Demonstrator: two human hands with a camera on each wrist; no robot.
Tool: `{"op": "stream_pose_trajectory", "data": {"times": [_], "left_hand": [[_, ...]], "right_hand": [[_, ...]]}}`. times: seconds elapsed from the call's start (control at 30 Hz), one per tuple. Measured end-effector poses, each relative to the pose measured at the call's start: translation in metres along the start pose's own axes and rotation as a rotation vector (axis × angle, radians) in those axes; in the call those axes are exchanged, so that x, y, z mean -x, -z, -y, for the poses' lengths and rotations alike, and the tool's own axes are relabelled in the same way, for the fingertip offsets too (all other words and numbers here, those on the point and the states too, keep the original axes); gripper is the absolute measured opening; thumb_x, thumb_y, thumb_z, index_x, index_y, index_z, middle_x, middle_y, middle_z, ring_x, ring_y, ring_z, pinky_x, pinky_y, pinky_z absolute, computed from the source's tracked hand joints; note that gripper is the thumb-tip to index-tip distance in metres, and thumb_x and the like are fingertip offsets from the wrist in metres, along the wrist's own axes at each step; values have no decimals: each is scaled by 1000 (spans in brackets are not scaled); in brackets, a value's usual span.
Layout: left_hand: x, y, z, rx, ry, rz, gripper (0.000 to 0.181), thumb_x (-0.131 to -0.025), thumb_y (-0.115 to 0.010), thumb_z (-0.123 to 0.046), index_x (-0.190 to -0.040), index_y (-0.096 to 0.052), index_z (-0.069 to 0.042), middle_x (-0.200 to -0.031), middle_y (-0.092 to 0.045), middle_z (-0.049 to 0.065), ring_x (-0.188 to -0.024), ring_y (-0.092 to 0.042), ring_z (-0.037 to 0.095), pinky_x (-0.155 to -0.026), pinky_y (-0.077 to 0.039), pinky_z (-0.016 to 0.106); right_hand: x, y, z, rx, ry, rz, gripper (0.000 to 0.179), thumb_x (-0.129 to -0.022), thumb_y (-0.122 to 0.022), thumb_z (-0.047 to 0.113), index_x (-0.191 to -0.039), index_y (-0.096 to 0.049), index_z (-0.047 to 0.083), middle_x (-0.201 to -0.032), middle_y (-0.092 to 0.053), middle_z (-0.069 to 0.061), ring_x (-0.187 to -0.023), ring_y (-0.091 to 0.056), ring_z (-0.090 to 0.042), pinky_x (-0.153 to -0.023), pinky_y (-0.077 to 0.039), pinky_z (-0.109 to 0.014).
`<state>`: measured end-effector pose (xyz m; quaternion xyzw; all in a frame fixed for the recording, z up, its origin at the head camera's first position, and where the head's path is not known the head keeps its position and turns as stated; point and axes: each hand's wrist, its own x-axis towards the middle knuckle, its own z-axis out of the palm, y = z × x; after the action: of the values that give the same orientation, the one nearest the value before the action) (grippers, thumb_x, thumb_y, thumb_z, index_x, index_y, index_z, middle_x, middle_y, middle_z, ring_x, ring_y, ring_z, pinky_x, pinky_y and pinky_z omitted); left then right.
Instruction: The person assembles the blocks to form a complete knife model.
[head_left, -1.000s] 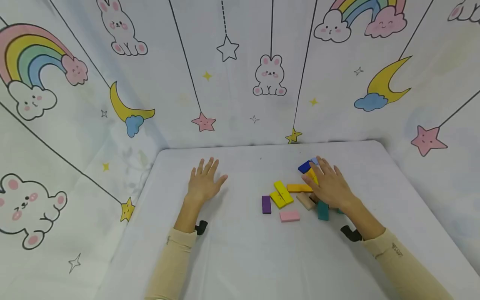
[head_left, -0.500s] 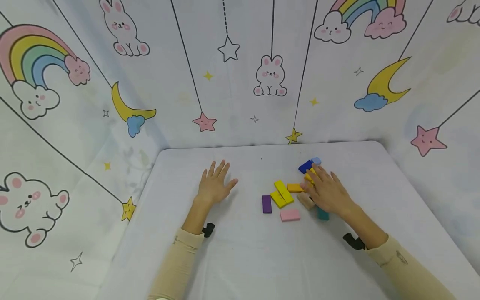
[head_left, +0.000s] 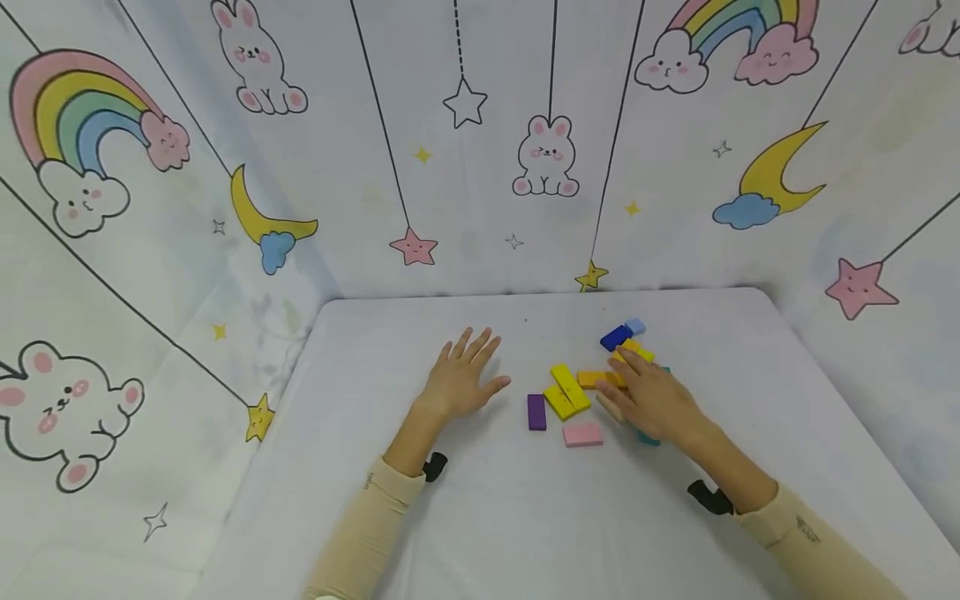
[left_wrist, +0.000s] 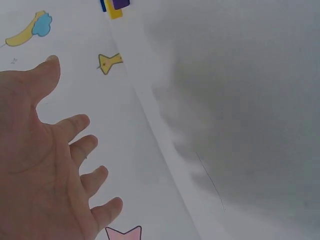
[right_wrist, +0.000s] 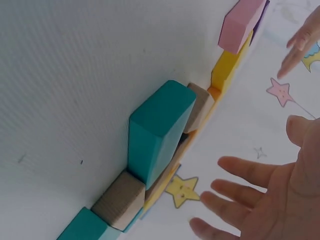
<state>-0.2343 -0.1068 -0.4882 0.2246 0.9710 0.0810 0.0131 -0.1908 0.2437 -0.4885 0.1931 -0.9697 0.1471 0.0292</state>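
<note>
My right hand (head_left: pixel 660 402), fingers spread, hovers over the right part of a group of coloured wooden blocks and hides some of them. In the right wrist view its palm faces the table, with teal (right_wrist: pixel 160 130) and bare wood blocks (right_wrist: pixel 120 200) beyond. Left of that hand lie two yellow blocks (head_left: pixel 567 390), an orange block (head_left: pixel 596 380), a pink block (head_left: pixel 582 434) and a purple block (head_left: pixel 537 412). Behind it are a dark blue block (head_left: pixel 616 337) and a light blue one (head_left: pixel 635 326). My left hand (head_left: pixel 459 379), fingers spread and holding nothing, hangs over the table left of the purple block.
A white cloth covers the table (head_left: pixel 540 525). Behind and to the left stands a white curtain (head_left: pixel 337 150) printed with rabbits, stars, moons and rainbows. Each wrist bears a small black mount, such as the one (head_left: pixel 709 497) on the right.
My left hand has moved right, towards the blocks. The right hand has shifted slightly towards me, uncovering a little more of the yellow block behind it. The visible blocks keep their arrangement.
</note>
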Motion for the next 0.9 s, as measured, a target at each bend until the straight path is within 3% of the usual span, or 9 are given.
{"op": "stream_pose_trajectory", "data": {"times": [0.3,0.63,0.9], "left_hand": [[-7,-13,-26,1,-123,27,76,-107,-39,-64,-169,-19,-25,-176,-10,-4,-162,-4,26,-129,-11,55],[-11,-21,-45,9,-191,44,75,-106,-47,-59,-168,-22,-24,-175,-12,-5,-162,-6,24,-130,-12,53],[-11,-26,-60,-36,-246,62,76,-105,-45,-64,-168,-23,-27,-175,-12,-5,-162,-8,24,-129,-14,52]], "right_hand": [[8,-4,-2,13,-26,26,68,-110,-44,52,-150,-52,-2,-160,-41,-27,-138,-47,-53,-113,-40,-67],[9,-4,3,10,-9,36,66,-110,-46,51,-149,-54,-2,-159,-43,-26,-138,-48,-53,-112,-39,-68],[10,-5,3,6,-18,41,66,-110,-46,52,-148,-55,-1,-160,-44,-24,-139,-47,-52,-110,-41,-69]]}}
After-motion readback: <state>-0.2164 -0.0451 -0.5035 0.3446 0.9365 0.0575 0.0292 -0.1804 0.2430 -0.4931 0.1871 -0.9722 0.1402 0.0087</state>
